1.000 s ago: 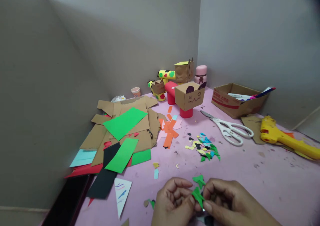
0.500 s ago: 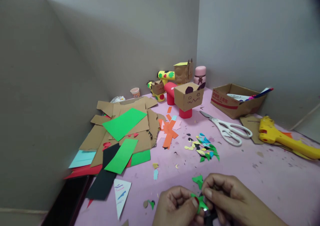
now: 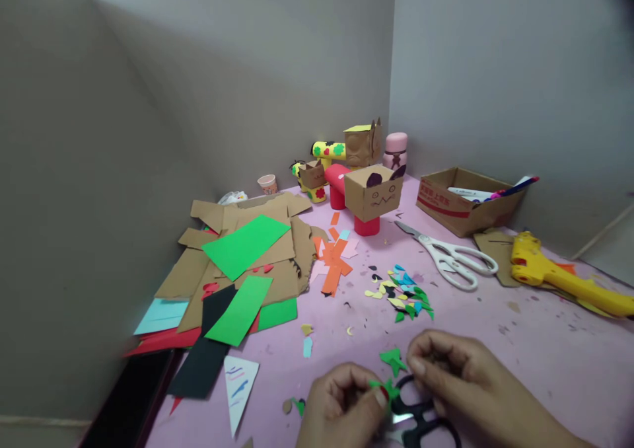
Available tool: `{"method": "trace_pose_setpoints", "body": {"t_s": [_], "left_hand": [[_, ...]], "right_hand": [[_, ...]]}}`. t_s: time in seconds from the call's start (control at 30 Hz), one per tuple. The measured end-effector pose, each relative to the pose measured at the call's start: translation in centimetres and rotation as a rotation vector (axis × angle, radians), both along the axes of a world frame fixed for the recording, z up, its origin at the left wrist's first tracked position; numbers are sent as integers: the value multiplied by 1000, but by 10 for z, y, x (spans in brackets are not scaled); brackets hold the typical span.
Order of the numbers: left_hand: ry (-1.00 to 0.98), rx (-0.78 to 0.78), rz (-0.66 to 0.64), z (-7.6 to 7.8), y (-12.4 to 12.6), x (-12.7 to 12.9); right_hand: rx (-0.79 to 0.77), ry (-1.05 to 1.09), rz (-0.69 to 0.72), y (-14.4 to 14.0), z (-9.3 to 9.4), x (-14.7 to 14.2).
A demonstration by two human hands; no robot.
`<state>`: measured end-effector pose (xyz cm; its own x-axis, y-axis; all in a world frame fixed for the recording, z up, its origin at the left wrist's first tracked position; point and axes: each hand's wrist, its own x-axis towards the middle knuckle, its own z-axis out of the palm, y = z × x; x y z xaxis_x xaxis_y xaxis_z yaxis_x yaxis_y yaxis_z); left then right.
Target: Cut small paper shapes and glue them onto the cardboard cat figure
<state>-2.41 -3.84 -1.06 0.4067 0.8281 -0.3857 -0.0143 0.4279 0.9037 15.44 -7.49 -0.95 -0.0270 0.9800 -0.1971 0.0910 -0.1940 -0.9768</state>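
Grey partition walls [image 3: 257,71] stand on the left, back & right, meeting in corners. The pink table top [image 3: 545,355] is stained w/ small marks. Bright light strip above the left wall, top edge.

The right hand [image 3: 446,369] has lifted away from the left hand [image 3: 341,402], uncovering black-handled scissors [image 3: 421,415] beneath it.

The left hand [image 3: 341,405] is running off the bottom edge, its wrist cut away. Just under its pinch, the black scissors [image 3: 421,415] are lying half hidden, blades covered. The right hand [image 3: 456,375] is blurring, so its grip is staying unclear.
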Motion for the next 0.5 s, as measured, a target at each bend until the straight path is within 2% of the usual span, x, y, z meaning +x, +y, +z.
{"method": "trace_pose_setpoints", "body": {"t_s": [0.07, 0.13, 0.27, 0.37, 0.5], "left_hand": [[46, 73, 110, 0, 5, -3], [66, 126, 195, 0, 9, -5], [168, 320, 286, 1, 15, -6], [387, 566, 227, 0, 16, -7], [577, 912, 176, 0, 15, -10]], "right_hand": [[140, -229, -63, 3, 0, 9], [252, -467, -23, 6, -2, 13], [274, -835, 111, 7, -6, 8], [246, -939, 106, 8, -9, 1], [228, -895, 106, 11, -9, -4]]}}
